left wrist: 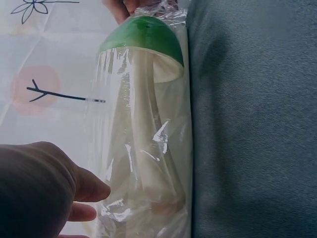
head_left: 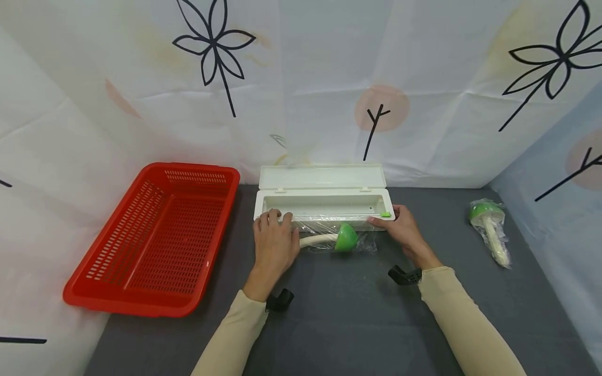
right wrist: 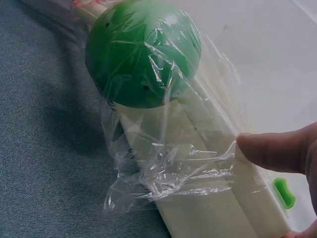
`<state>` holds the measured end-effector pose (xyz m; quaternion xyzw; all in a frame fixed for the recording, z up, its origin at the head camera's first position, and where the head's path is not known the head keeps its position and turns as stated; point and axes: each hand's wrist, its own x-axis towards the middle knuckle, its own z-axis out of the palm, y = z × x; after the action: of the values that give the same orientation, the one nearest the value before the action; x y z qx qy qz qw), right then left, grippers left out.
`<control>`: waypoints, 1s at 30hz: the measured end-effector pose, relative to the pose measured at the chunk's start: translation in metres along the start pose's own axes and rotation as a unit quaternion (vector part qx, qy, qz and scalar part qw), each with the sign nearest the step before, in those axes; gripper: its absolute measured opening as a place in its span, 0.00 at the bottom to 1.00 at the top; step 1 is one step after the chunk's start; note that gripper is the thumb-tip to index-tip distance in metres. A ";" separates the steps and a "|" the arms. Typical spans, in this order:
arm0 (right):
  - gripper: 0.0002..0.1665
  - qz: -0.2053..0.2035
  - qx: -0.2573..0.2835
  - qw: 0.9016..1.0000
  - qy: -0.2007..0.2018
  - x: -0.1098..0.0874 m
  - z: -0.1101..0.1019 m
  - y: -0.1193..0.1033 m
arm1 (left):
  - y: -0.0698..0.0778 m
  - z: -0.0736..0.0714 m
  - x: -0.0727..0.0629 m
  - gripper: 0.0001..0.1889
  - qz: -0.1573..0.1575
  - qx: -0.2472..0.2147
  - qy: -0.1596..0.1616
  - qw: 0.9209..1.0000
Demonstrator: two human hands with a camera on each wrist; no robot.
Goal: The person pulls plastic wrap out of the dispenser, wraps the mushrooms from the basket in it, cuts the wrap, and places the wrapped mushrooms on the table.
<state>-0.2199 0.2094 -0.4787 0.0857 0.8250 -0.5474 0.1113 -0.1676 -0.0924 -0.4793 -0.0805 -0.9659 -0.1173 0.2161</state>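
Note:
A long white box (head_left: 324, 196) lies on the dark table with its hinged lid raised at the back. Along its front wall is a toy mushroom (head_left: 346, 237) with a green cap and a cream stem, wrapped in a clear plastic bag (right wrist: 163, 173). My left hand (head_left: 275, 240) grips the box's front left corner, fingers over the rim and thumb by the stem end. At the right corner my right hand (head_left: 400, 227) holds the box, its thumb pressing the bag's edge on the front rim. A small green clip (right wrist: 284, 193) sits beside that thumb.
A red perforated basket (head_left: 207, 284) stands on the left of the table. Far right lies another bagged mushroom (head_left: 489, 224), also green-capped. A white printed cloth (head_left: 320, 120) hangs behind the box and at both sides.

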 end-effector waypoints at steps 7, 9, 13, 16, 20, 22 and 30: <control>0.46 -0.016 -0.006 1.000 0.016 0.000 0.004 0.004 | 0.001 0.000 0.004 0.11 0.002 0.000 0.008 1.000; 0.46 -0.022 -0.009 1.000 0.020 -0.001 0.004 0.006 | 0.000 0.001 0.004 0.11 0.002 -0.003 0.007 1.000; 0.44 -0.044 -0.025 0.998 0.033 -0.004 0.005 0.008 | -0.002 0.007 -0.002 0.13 0.013 -0.003 0.021 1.000; 0.42 -0.058 -0.037 0.997 0.047 -0.004 0.007 0.009 | -0.003 0.010 -0.007 0.16 0.024 -0.001 0.028 0.999; 0.42 -0.063 -0.044 0.995 0.056 -0.004 0.009 0.011 | -0.002 0.003 -0.004 0.15 0.025 -0.019 0.040 0.999; 0.42 -0.064 -0.041 0.995 0.060 -0.004 0.009 0.012 | 0.003 -0.003 0.004 0.13 0.028 -0.034 0.054 0.998; 0.41 -0.058 0.000 0.996 0.068 -0.002 0.012 0.018 | 0.055 -0.013 0.058 0.11 0.120 -0.142 -0.056 0.981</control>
<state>-0.2125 0.2053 -0.4991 0.0745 0.8341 -0.5462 0.0227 -0.2027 -0.0368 -0.4321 -0.2325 -0.9333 -0.2213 0.1609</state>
